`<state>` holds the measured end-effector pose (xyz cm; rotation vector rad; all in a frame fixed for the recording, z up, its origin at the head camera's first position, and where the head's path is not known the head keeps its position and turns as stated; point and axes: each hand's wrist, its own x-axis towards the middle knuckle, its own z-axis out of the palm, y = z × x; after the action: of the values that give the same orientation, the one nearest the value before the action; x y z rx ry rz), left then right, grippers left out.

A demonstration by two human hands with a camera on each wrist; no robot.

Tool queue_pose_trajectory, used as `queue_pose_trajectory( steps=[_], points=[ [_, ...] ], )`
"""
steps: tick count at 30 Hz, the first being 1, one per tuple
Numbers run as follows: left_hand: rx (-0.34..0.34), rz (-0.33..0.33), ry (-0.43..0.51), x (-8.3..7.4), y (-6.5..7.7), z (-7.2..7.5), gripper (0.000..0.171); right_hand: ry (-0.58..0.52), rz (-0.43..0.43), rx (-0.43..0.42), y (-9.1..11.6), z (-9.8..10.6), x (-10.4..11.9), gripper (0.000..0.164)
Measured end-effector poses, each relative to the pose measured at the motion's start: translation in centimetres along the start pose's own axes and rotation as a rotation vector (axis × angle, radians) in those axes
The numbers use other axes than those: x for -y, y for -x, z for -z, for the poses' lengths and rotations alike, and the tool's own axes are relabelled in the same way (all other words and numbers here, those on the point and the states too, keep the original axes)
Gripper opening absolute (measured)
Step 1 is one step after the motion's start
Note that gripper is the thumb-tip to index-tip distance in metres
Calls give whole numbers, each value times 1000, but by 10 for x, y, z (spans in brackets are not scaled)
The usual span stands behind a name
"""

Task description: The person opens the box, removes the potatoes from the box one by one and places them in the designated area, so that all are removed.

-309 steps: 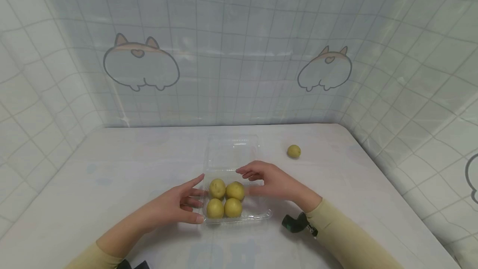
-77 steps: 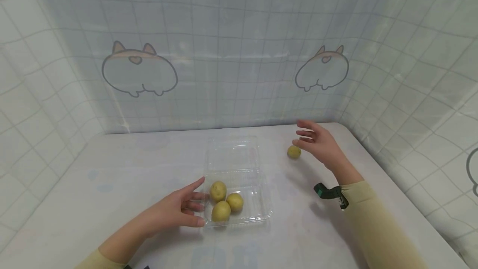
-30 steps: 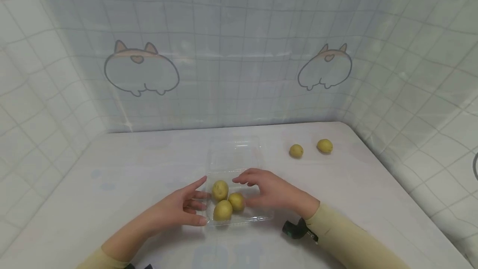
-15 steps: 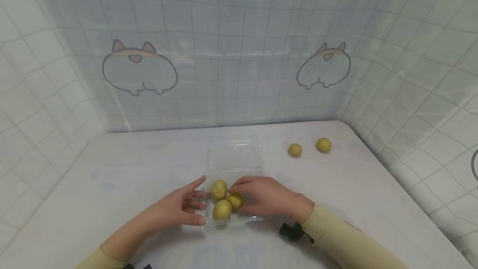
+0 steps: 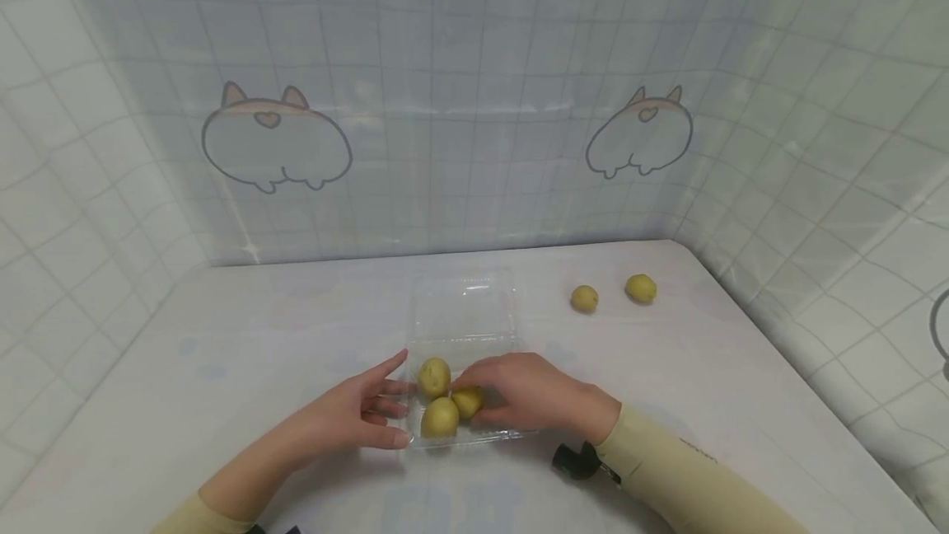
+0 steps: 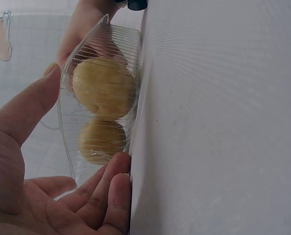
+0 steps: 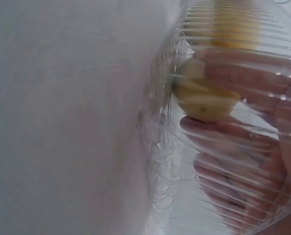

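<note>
A clear plastic clamshell box (image 5: 511,414) lies open on the table, lid spread flat behind it. My right hand (image 5: 530,392) reaches into the tray and pinches a yellow lemon (image 5: 467,402) between thumb and fingers; the right wrist view shows that lemon (image 7: 206,100) through the ribbed wall. Two other lemons, one far (image 5: 434,377) and one near (image 5: 441,418), sit along the tray's left side. My left hand (image 5: 352,414) is spread along the box's left wall. In the left wrist view its thumb (image 6: 35,105) is at the rim and its fingers are low by the wall.
Two loose lemons, a smaller one (image 5: 584,298) and a larger one (image 5: 641,288), lie side by side on the white-covered table (image 5: 296,328) at the far right. A tiled-pattern curtain (image 5: 460,105) rises behind and on both sides.
Ten seconds ago the tray held several lemons; one now lies at the far right beside the loose one. My right hand has come back and closed on another lemon. My left hand has stayed put.
</note>
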<state>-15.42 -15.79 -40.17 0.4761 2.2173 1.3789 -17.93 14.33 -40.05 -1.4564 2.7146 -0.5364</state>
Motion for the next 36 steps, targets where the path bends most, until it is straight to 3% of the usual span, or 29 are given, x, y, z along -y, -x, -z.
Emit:
queue_pose_trajectory(
  steps=[5,13,23,30,36],
  points=[
    [4,-3,-1,1,0,0,104,-23,-25,-26,0,0,-1,49],
    [2,-10,5,4,0,0,105,-166,-48,-70,0,1,-4,47],
    [10,-24,9,4,0,0,105,-441,-105,-119,6,14,-9,43],
    [5,-10,10,2,0,0,104,-456,-74,-163,6,18,-15,45],
    [-1,7,-2,1,0,0,105,-546,-111,-211,9,27,-21,45]
  ],
)
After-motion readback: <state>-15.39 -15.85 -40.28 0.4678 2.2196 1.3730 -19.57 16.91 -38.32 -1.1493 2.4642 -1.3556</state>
